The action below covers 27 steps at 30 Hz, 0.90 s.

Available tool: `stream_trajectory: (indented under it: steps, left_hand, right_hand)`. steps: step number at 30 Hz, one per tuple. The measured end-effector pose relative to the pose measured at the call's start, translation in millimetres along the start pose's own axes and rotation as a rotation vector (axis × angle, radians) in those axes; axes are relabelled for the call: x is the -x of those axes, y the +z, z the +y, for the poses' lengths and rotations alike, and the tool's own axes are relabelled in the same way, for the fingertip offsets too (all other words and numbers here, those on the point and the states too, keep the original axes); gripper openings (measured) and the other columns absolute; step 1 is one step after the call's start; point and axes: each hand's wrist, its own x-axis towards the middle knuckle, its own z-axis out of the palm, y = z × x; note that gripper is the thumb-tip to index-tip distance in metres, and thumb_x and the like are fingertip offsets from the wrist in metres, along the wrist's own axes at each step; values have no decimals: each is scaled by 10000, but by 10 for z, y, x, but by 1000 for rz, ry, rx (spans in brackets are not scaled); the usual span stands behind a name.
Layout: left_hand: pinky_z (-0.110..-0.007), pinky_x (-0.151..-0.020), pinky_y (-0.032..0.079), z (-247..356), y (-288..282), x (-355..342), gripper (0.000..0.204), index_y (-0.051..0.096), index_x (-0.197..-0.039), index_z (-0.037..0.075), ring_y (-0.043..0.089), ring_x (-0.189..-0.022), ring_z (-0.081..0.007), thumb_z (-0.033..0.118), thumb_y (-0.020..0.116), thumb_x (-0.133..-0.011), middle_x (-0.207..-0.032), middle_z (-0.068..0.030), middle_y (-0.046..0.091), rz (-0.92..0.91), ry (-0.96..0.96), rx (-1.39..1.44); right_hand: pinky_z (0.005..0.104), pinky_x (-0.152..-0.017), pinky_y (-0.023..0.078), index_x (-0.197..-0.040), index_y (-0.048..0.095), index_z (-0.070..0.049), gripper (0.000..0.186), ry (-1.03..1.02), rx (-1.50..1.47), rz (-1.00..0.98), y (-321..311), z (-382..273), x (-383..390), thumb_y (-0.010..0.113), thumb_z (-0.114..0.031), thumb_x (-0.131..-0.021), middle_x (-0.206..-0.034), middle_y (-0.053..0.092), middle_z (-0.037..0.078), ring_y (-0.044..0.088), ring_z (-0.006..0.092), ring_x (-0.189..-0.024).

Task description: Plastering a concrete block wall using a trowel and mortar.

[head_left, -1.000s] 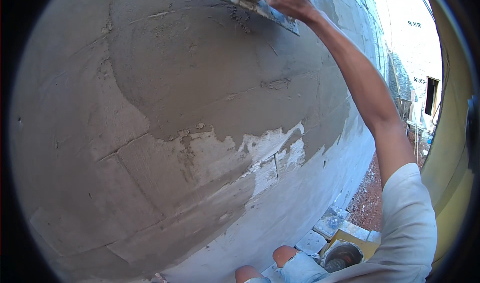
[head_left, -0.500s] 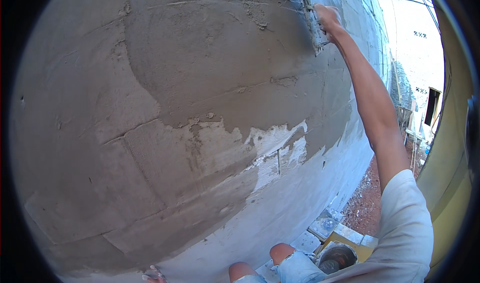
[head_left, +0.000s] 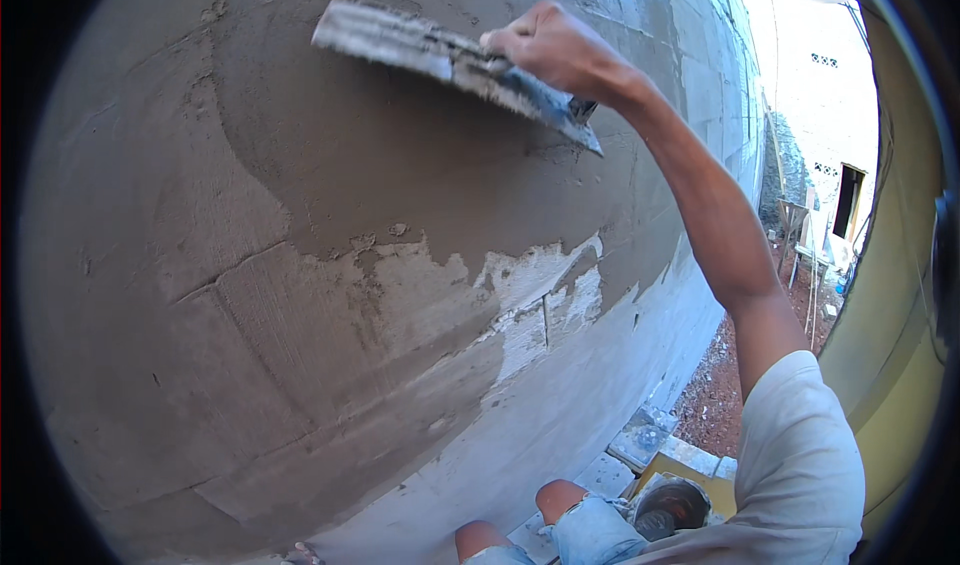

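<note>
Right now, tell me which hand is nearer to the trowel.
Right: the right hand grips the trowel against the wall. The left hand is apart from it, far below, at the picture's lower edge.

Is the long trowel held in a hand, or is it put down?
Held: the right hand is closed on the trowel, in front of the grey wall.

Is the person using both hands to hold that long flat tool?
No, only the right hand grips the trowel, while the left hand shows at the picture's lower edge, apart from it.
</note>
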Motion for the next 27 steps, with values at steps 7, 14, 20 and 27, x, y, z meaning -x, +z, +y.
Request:
stream_trajectory:
  steps: [7, 14, 20, 27]
  left_hand:
    - [-429, -979, 475, -280, -40, -76, 573, 598, -1369, -2, 578, -1091, -250, 371, 729, -954, -1222, -137, 651, -30, 58, 36]
    - [-417, -1231, 270, 437, 389, -45, 795, 277, -1571, -136, 407, -1425, -277, 394, 598, -1073, -1602, -242, 353, 104, -337, -175]
    - [-388, -1176, 316, -46, 143, 49, 687, 418, -1501, -118, 449, -1333, -237, 396, 590, -1078, -1495, -200, 462, 83, -289, -196]
    - [-351, -723, 408, 346, 201, -89, 433, 598, -970, 5, 435, -809, -140, 426, 608, -1071, -865, -2, 562, 126, -317, -308]
  right_hand:
    - [389, -493, 366, -566, 576, -30, 458, 145, 118, -72, 250, 187, 890, 578, -290, -943, -499, 477, 2, 392, 145, -481]
    - [330, -446, 330, -774, 747, -65, 419, 638, -294, 364, -760, 1803, 783, 630, -405, -989, -604, 511, -34, 413, 53, -494]
    - [337, -500, 327, -767, 703, -20, 453, 320, -129, 120, 222, 940, 1278, 607, -391, -1009, -592, 520, -39, 368, 87, -501]
    - [426, -573, 398, -799, 722, -1, 325, -33, 117, -142, 1461, -161, 2466, 668, -258, -990, -583, 571, 175, 487, 288, -518]
